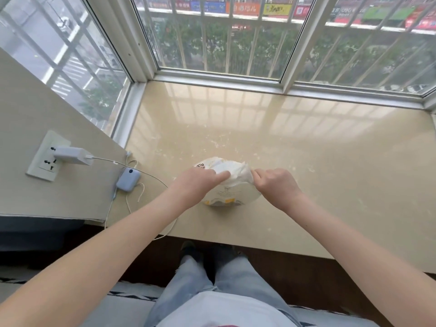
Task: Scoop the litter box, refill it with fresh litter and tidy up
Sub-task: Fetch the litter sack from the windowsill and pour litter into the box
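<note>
A white litter bag (227,182) with yellow and grey print stands on the beige window sill (306,161), its top crumpled. My left hand (200,182) grips the left side of the bag's top, with the forefinger stretched across the crumpled plastic. My right hand (274,185) pinches the right end of the bag's top. The litter box and scoop are not in view.
A pale blue power bank (128,179) lies at the sill's left edge, with white cables trailing over the front edge. A white charger (73,155) sits in a wall socket on the left. Barred windows close the back and left. Pale specks dot the sill.
</note>
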